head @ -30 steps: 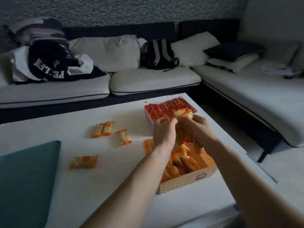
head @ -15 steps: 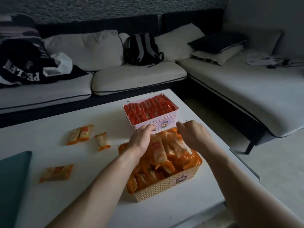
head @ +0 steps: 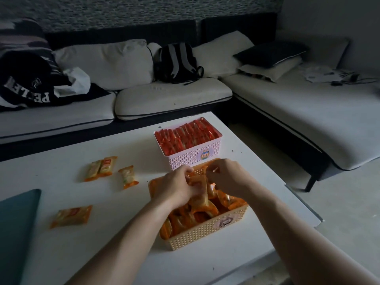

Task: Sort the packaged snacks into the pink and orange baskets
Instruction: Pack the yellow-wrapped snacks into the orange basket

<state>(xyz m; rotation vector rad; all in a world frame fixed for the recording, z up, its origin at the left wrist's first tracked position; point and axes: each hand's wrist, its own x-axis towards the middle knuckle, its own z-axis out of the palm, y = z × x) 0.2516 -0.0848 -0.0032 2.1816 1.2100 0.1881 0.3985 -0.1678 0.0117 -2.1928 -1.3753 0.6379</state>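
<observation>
An orange basket (head: 207, 233) full of orange snack packets stands near the table's front right. Behind it a pink basket (head: 193, 157) holds a tight row of red packets (head: 185, 134). Both hands are inside the orange basket's far end. My left hand (head: 176, 188) and my right hand (head: 226, 178) pinch an orange packet (head: 200, 190) between them, its lower end standing on the pile. Loose orange packets lie on the table to the left: a pair (head: 101, 168), a single one (head: 128, 176) and another (head: 72, 215) nearer me.
The white table (head: 257, 167) ends just right of the baskets. A teal flat object (head: 16, 229) covers the table's near left corner. A sofa with cushions, a backpack (head: 176, 62) and dark clothing (head: 30, 85) runs behind and to the right.
The view has shifted, so the baskets sit lower in frame. Both hands came down from above the pink basket's front into the orange basket and now hold a packet there.
</observation>
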